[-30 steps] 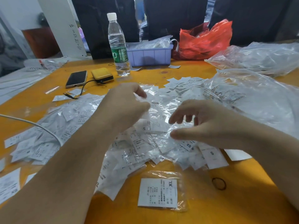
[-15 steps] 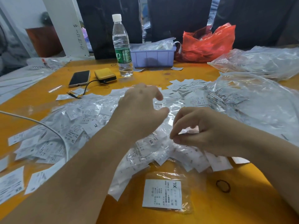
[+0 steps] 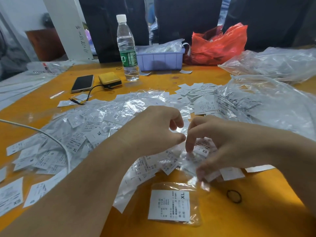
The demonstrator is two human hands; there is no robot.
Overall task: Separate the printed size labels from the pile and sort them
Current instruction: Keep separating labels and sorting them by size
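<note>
A pile of labels [image 3: 95,134] in clear sleeves is spread across the orange desk [image 3: 256,216]. A clear sleeve [image 3: 179,134] is pinched by the left hand [image 3: 153,132]. Another sleeve [image 3: 203,178] is pinched by the right hand [image 3: 220,144]. An XL label [image 3: 169,205] lies apart, nearest the camera.

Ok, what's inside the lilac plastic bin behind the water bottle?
The lilac plastic bin holds crumpled clear plastic bags that rise above its rim, with pale contents showing faintly through them. Whatever lies lower down is hidden by the bin's opaque wall.
</note>
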